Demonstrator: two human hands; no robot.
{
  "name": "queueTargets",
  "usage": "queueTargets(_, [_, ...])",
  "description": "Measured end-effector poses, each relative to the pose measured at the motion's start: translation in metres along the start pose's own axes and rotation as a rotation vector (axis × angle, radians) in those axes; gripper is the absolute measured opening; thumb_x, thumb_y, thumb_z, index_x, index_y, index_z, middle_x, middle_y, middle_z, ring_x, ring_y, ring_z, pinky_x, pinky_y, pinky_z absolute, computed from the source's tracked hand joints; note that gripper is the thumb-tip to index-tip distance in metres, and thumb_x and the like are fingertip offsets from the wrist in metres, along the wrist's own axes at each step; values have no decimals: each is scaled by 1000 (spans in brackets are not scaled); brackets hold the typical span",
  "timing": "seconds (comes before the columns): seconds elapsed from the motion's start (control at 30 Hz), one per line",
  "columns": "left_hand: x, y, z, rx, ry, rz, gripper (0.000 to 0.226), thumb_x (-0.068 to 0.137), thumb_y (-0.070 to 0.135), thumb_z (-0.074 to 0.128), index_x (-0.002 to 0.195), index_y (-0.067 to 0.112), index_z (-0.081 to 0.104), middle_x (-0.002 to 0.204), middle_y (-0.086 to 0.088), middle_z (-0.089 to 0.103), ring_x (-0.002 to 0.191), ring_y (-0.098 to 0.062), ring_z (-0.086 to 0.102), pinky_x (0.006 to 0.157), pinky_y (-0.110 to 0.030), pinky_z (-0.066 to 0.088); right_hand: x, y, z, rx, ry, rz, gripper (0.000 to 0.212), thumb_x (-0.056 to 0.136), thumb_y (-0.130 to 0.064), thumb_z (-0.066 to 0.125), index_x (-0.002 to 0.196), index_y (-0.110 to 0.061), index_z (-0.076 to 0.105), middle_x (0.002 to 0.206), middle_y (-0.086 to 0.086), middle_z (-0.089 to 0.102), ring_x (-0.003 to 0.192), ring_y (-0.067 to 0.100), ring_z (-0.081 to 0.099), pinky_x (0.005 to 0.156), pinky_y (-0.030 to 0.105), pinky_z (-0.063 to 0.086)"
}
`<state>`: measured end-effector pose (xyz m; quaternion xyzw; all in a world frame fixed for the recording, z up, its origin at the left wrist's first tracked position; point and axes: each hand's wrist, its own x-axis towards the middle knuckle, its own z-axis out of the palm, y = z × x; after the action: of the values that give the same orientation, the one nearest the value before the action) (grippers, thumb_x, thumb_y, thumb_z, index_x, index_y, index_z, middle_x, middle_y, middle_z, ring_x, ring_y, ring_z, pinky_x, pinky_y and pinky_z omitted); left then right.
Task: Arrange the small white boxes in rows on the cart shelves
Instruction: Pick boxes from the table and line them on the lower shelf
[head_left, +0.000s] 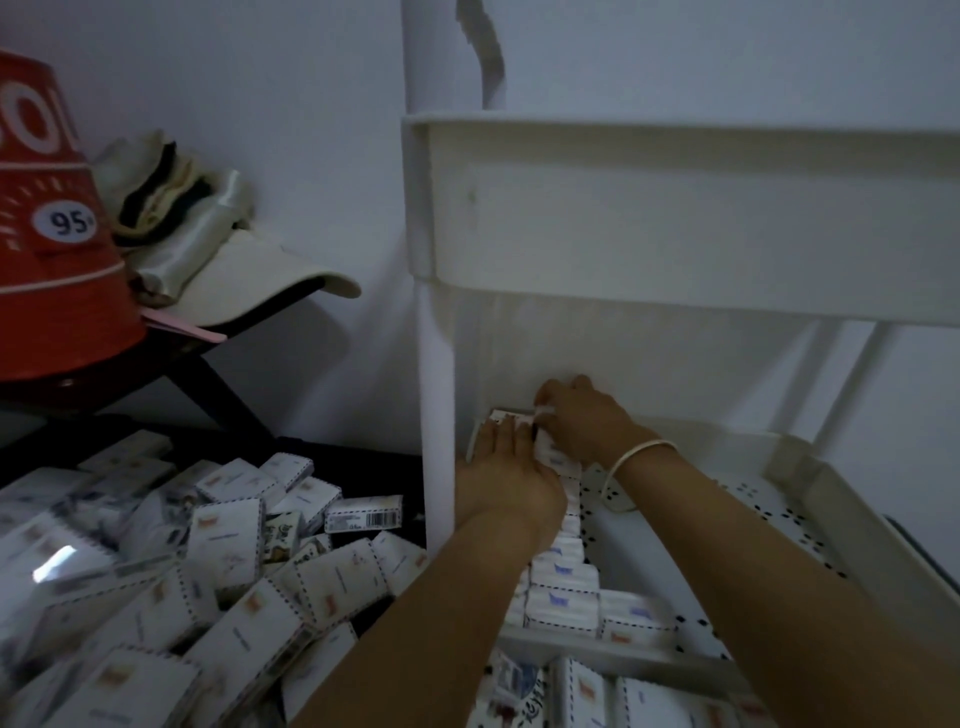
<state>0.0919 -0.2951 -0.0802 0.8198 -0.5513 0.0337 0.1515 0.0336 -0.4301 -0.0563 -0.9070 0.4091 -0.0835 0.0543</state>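
- Dim light fills this corner, where a pale wall (311, 156) stands behind a white cart (436, 364) with tray shelves.
- Its upper shelf (675, 218) shows only a plain side wall from this angle; what lies in it is hidden.
- Below it, the middle shelf (753, 499) has a floor dotted with small holes, mostly bare on the right.
- Along that shelf's left side runs a row of small white boxes (563, 582), standing close together from the near rim to the far corner.
- The left hand (506, 478) lies flat on top of the far part of the row, fingers straight and together, pressing down.
- The right hand (584, 421) reaches to the far corner just beside it, fingers curled over and holding an end box (545, 411).
- A thin pale bangle (641, 452) sits on the right wrist.
- More boxes (587, 691) lie on the lower shelf, seen past the near rim.
- To the left of the cart, a loose pile of boxes (218, 571) is heaped on a dark surface (384, 467), lying at all angles, one showing a barcode.
- Behind the pile, an upturned red bucket (52, 260) carries an oval label reading 95.
- Beside the bucket rests a beige cap (260, 280), with folded cloths (166, 187) bundled above it against the wall.
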Motion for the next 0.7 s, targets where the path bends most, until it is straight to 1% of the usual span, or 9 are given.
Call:
queueTargets(0.1, [-1,0,0,28,-5,4,56,103,28,22,155,16,7,163,-3,4,149,-16,2,118,-38,14,-2,-2,-2,21,26,17,32,98,-29,48,126,-13,50,121,19,43,101,37,55,88,39,49])
queueTargets(0.2, [-1,0,1,18,-7,1,55,103,28,22,155,16,8,163,-3,6,149,-17,3,118,-38,14,-4,-6,-4,-96,76,6,34,97,-29,49,129,-17,49,123,17,45,105,34,54,84,38,47])
queueTargets(0.33, [-1,0,1,44,15,23,56,102,30,22,154,13,12,162,-4,12,149,-19,9,115,-38,21,-2,-12,-1,-237,161,-169,39,92,-18,56,130,-25,52,125,10,46,117,29,43,79,33,40])
queueTargets(0.4, [-1,0,2,33,7,28,57,102,32,23,154,13,13,161,-5,14,148,-20,11,113,-38,24,-3,-15,-1,-176,98,-189,38,92,-14,54,128,-25,57,124,10,47,118,29,41,85,34,39])
queueTargets(0.5, [1,0,2,-7,-35,29,57,102,31,26,154,12,13,161,-6,15,148,-21,13,117,-39,17,-14,-15,-8,-131,29,-161,46,91,-15,53,135,-26,53,133,12,45,124,30,38,97,37,40])
queueTargets(0.57, [1,0,-2,5,-21,30,57,102,31,28,153,11,15,160,-7,19,146,-22,18,119,-39,12,-26,-17,-16,-98,49,-151,54,89,-14,55,141,-24,46,140,10,41,128,29,35,101,38,38])
queueTargets(0.63, [2,2,-9,-7,-33,42,60,101,33,35,153,10,15,159,-10,20,146,-24,17,119,-41,9,-45,-18,-26,5,84,-118,54,89,-11,55,140,-22,45,140,8,42,128,26,36,102,36,37])
queueTargets(0.67, [3,4,-15,-19,-62,53,63,100,34,41,152,8,18,158,-11,22,145,-25,19,119,-42,11,-58,-20,-31,48,106,-107,51,89,-10,54,139,-21,46,137,8,44,127,26,37,100,35,37])
queueTargets(0.7, [2,8,-23,-39,-103,74,61,98,34,46,149,6,27,153,-13,31,142,-26,27,118,-40,17,-72,-21,-35,70,141,-104,48,90,-10,53,137,-20,48,135,8,46,124,25,39,98,34,37])
